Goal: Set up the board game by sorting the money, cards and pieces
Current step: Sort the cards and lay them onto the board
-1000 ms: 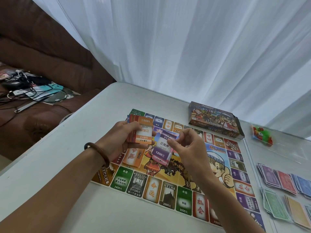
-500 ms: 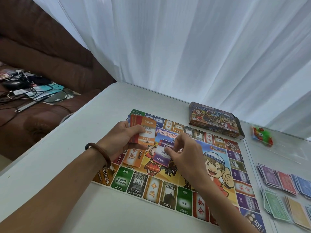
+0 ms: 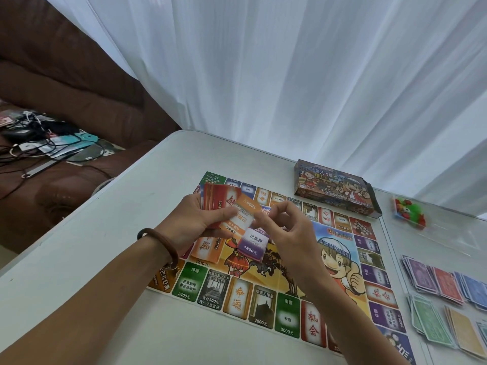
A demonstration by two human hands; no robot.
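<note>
1. White curtain (image 3: 290, 75) hangs behind my table (image 3: 105, 272); the game board (image 3: 290, 259) lies mid-table.
2. My left hand (image 3: 200, 222) grips a red card stack (image 3: 218, 201) over the board's far-left part.
3. My right hand (image 3: 287, 233) curls at the stack's orange card (image 3: 243, 214); I cannot tell whether it grips.
4. A purple card (image 3: 254, 245) lies on the board just below.

A white sheer curtain (image 3: 290, 75) hangs in soft vertical folds across the top and right of the frame, with daylight glowing evenly through it. At the left stands a brown leather sofa (image 3: 66, 83), its seat at middle left littered with a tangle of black cables (image 3: 39, 151) and small flat packets. The white counter (image 3: 105, 259) runs from the lower left toward the curtain, its rounded far corner just beside the sofa arm.
</note>
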